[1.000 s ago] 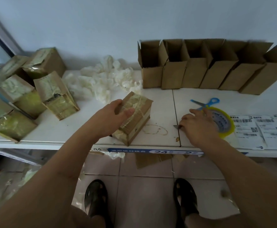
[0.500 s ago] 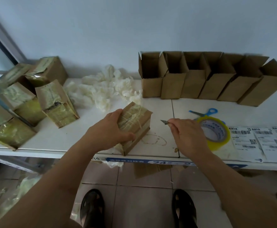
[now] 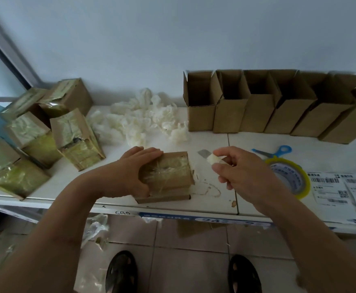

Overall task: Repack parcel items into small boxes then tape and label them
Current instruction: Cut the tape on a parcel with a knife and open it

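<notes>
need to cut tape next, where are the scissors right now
In the head view the blue-handled scissors lie on the white table, right of the right hand, just behind the yellow tape roll and before the open boxes.

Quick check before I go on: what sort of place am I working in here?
Probably a small parcel-packing station. A white table against a wall holds a row of open boxes, a tape roll and barcode labels, with taped parcels stacked left.

We're looking at a small packing room: open cartons [image 3: 257,111] lining the bench [image 3: 204,142], tape roll [image 3: 289,176], shipping labels [image 3: 331,187], taped parcels [image 3: 35,134] piling up.
</notes>
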